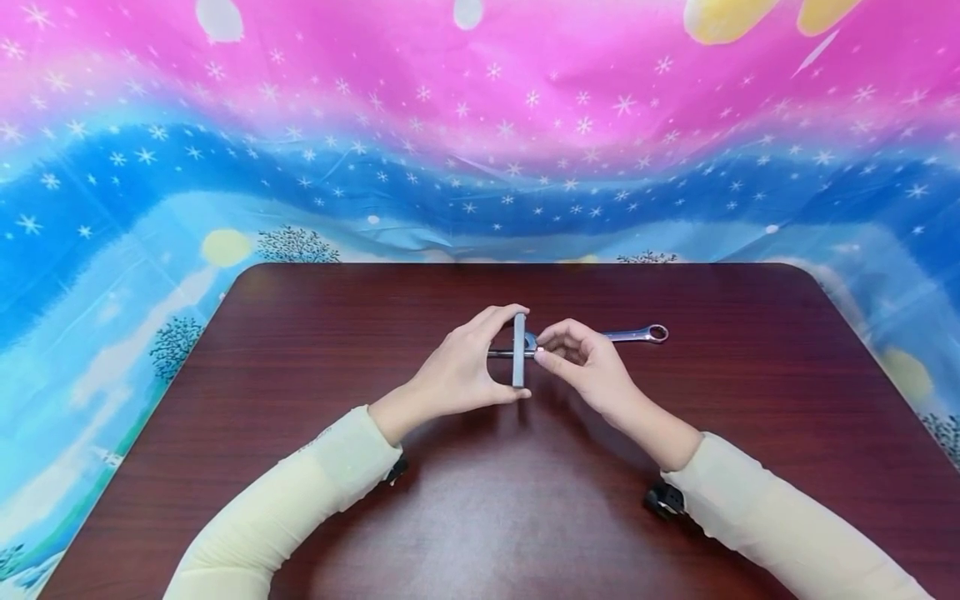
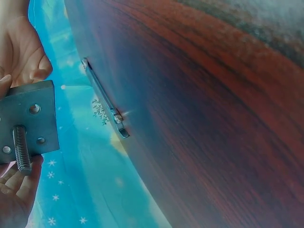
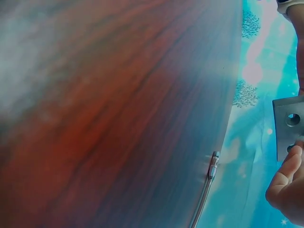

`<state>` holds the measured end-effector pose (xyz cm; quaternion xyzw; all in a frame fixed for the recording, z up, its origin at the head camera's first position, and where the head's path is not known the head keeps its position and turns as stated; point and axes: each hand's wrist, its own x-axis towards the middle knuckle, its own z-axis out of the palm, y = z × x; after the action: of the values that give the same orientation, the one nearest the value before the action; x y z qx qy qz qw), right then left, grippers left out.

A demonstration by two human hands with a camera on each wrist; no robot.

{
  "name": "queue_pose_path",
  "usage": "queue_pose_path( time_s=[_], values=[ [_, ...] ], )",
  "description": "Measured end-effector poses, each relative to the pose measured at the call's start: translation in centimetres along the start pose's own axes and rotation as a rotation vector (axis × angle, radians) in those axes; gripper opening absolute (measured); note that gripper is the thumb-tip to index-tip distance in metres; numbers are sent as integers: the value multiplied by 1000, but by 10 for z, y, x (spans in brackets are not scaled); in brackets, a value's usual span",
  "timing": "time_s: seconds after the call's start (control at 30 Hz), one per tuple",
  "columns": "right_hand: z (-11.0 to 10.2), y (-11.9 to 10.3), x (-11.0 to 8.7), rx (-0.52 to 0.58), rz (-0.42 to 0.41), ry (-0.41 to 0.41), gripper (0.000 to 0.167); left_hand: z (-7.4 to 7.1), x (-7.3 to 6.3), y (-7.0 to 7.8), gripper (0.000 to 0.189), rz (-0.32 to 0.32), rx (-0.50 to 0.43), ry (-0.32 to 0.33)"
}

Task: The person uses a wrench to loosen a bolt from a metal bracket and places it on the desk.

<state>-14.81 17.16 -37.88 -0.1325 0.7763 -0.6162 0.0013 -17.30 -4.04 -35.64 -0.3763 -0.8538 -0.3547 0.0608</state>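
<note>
Upright between the thumb and fingers of my left hand (image 1: 461,367) is a grey square metal plate (image 1: 518,350), seen nearly edge-on in the head view. Several holes pierce it, and a threaded bolt (image 2: 22,149) runs through its middle, its free end sticking out on the palm side. My right hand (image 1: 592,367) is on the other side, thumb and fingertips pinching the bolt's end close to the plate. In the right wrist view the right thumb (image 3: 290,164) covers part of the plate (image 3: 282,128).
Behind both hands a combination wrench (image 1: 630,336) lies on the dark red wooden table (image 1: 337,333), ring end to the right, middle hidden by the right hand. A patterned pink and blue cloth (image 1: 450,125) hangs around the table's back and sides.
</note>
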Motion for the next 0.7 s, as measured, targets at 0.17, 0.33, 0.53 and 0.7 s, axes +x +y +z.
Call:
queue_pose_path(
  time_s=[0.17, 0.33, 0.53, 0.7],
  values=[
    [-2, 3, -2, -39, -41, -7, 25, 2, 0, -2, 91, -3, -11, -6],
    [-3, 4, -2, -25, 21, -17, 21, 3, 0, -3, 91, -3, -14, -4],
    [1, 1, 2, 50, 54, -32, 20, 3, 0, -4, 91, 4, -8, 4],
    [5, 0, 4, 44, 46, -10, 21, 1, 1, -4, 92, 5, -18, 3]
  ],
)
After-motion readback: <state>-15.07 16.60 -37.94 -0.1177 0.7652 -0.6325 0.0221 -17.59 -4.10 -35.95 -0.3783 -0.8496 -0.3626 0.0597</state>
